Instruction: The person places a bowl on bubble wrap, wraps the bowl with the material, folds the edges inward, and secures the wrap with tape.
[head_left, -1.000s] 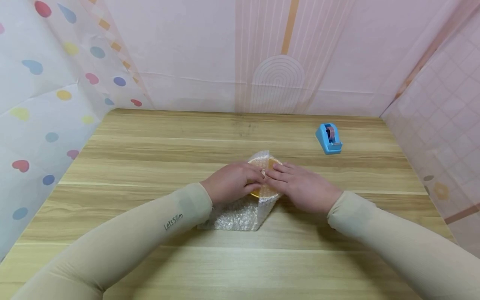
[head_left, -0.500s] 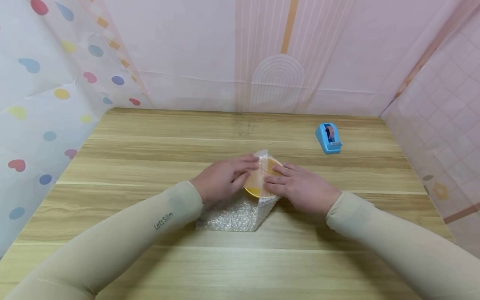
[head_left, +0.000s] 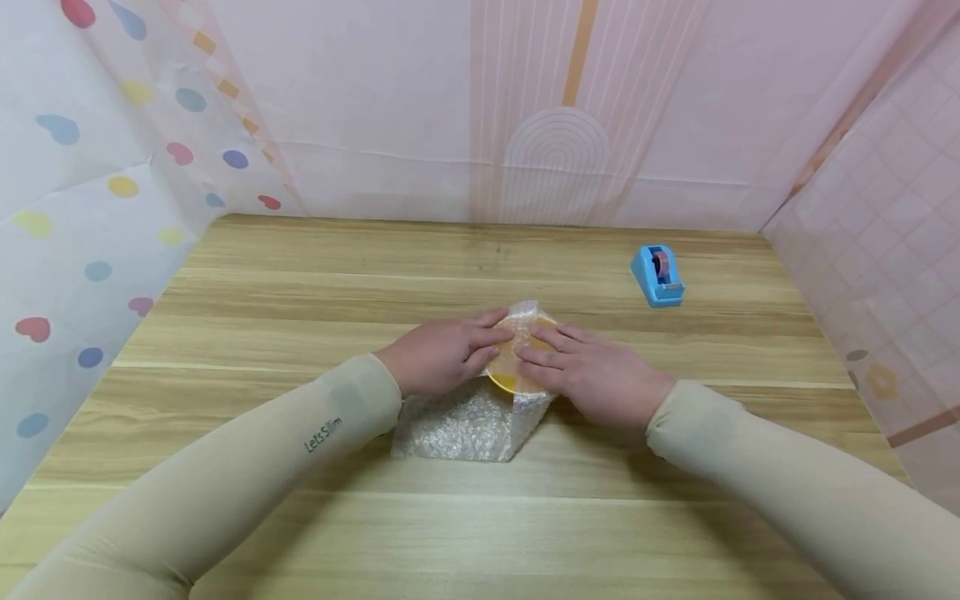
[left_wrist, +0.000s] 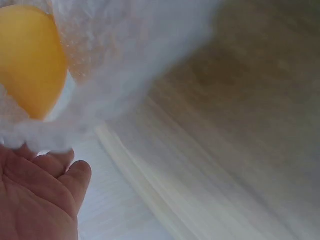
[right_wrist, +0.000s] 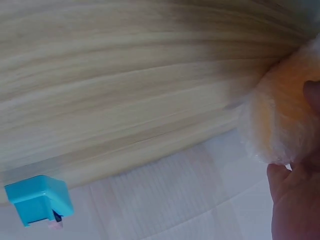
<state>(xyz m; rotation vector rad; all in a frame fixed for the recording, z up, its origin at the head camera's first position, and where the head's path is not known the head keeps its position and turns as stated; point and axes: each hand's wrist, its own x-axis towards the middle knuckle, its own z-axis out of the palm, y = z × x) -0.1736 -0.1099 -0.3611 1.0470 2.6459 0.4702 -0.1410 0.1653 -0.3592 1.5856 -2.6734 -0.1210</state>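
A round yellow thing with a bright rim (head_left: 504, 382), like a bowl, lies in the middle of the table, partly covered by clear bubble wrap (head_left: 465, 427). A loose flap of the wrap spreads toward the front. On its left side, my left hand (head_left: 442, 354) rests with fingers extended on the wrap. From the right, my right hand (head_left: 596, 375) presses the wrap over the top with straight, spread fingers. In the left wrist view the yellow surface (left_wrist: 32, 60) shows between folds of wrap. The right wrist view shows the wrapped side (right_wrist: 275, 120) by my fingers.
A blue tape dispenser (head_left: 657, 277) with a pinkish roll stands at the back right of the wooden table (head_left: 337, 275). Patterned cloth walls (head_left: 375, 100) enclose the table at the back and both sides.
My left hand has moved left from the middle of the yellow thing to its left side, with fingers straighter. My right hand has shifted slightly left over the wrap.
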